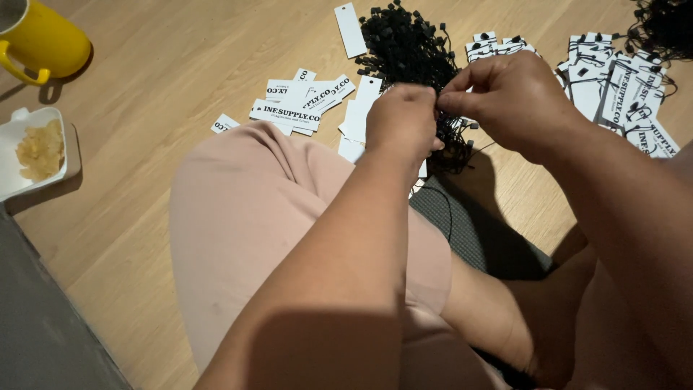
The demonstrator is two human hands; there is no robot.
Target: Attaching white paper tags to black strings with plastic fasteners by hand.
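Your grip is a two-handed pinch: the right hand (516, 101) has thumb and forefinger pressed together on a thin black cord (455, 141), and the left hand (402, 119) is curled shut just beside it, its knuckles toward you, so you cannot tell exactly what its fingertips hold. The two hands meet fingertip to fingertip, nearly touching, above the floor. The cord hangs down and toward you from that meeting point, its length running roughly far-to-near, with a loose loop trailing onto the grey mat (469, 231) below. Both hands are equally close to it; the right one has the clearer hold.

Just beyond the hands, on the far side, lies the pile of black cords (404, 40), close enough that stray strands tangle near the pinch. To the left of the hands, plain and printed white card tags (292, 108) are scattered on the wooden floor (166, 94). To the right sits a heap of tags already strung (621, 90). Your knee in pink fabric (245, 209) rises near the left hand. Well apart at far left stand a yellow mug (47, 40) and a white tray of food (29, 152).
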